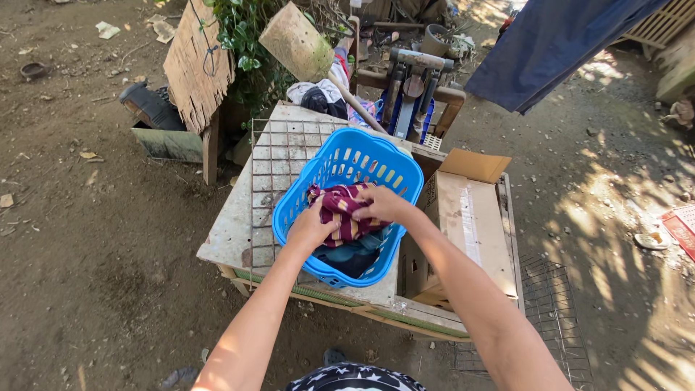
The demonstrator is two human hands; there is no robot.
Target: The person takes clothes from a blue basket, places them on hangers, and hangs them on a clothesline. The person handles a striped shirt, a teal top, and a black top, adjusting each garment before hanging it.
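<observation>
A blue plastic laundry basket [376, 156] sits tilted on a worn wooden table [232, 232]. Both of my hands reach into it. My left hand [310, 230] and my right hand [381, 203] each grip a maroon cloth with pale stripes [346, 211], bunched up over the basket's middle. Darker blue-grey clothes [355, 257] lie underneath in the basket.
A wire grid [279, 156] lies on the table left of the basket. An open cardboard box [470, 217] stands to the right. A dark blue cloth [550, 51] hangs at the upper right. Wooden boards [195, 65], plants and clutter stand behind, on bare dirt ground.
</observation>
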